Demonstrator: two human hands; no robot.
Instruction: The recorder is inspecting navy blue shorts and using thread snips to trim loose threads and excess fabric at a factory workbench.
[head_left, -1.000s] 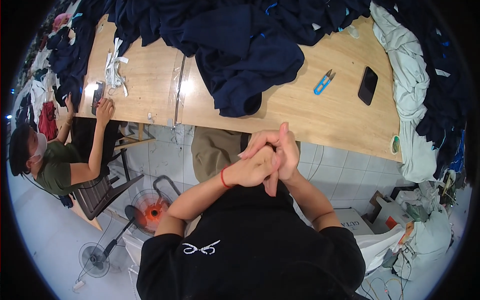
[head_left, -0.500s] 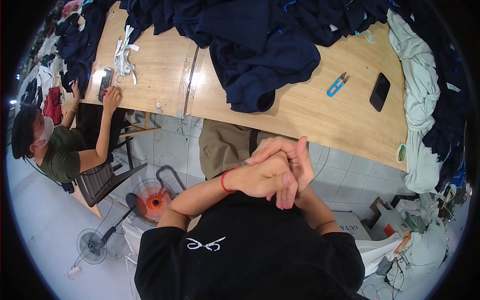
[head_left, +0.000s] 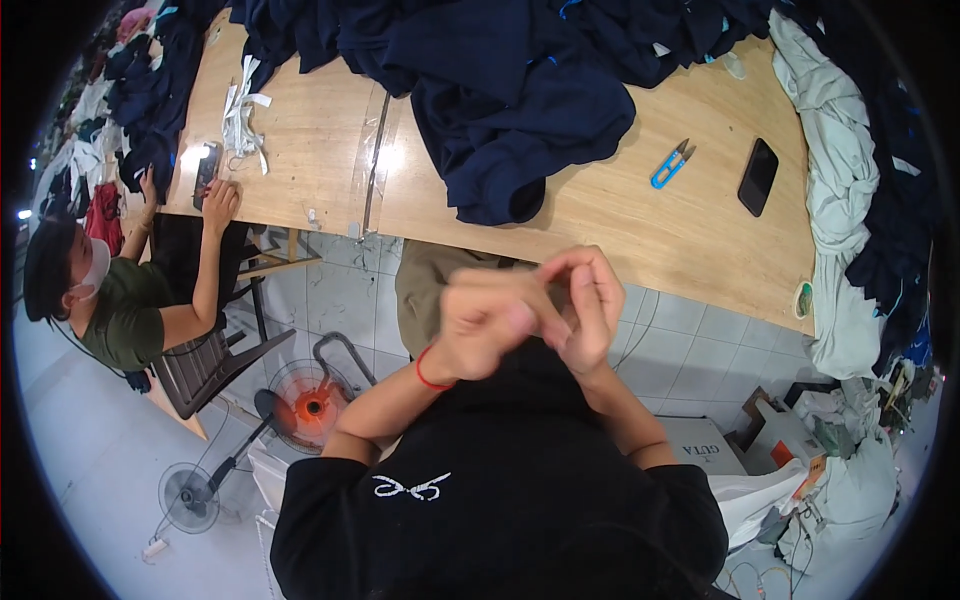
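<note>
In front of my black shirt, above my lap, my left hand [head_left: 488,325] and my right hand [head_left: 592,315] meet at the fingers. Motion smears the left one; its fingers reach across to the right hand's fingers. A red cord circles the left wrist. The right hand has bent, parted fingers, and no object shows in it. Beyond them on the wooden table [head_left: 690,240] lies a heap of navy garments [head_left: 530,110]. To its right are blue-handled thread snips [head_left: 670,168] and a black phone [head_left: 758,178].
Pale cloth [head_left: 822,130] hangs over the table's right end. White strips [head_left: 243,120] lie at the left. A person in a green shirt [head_left: 130,310] sits there, touching a phone [head_left: 206,172]. Fans [head_left: 312,408] stand on the floor; boxes [head_left: 700,445] are at lower right.
My hands have gone from clasped over each other to meeting mainly at the fingers. The left hand has moved left, and the wrists are farther apart.
</note>
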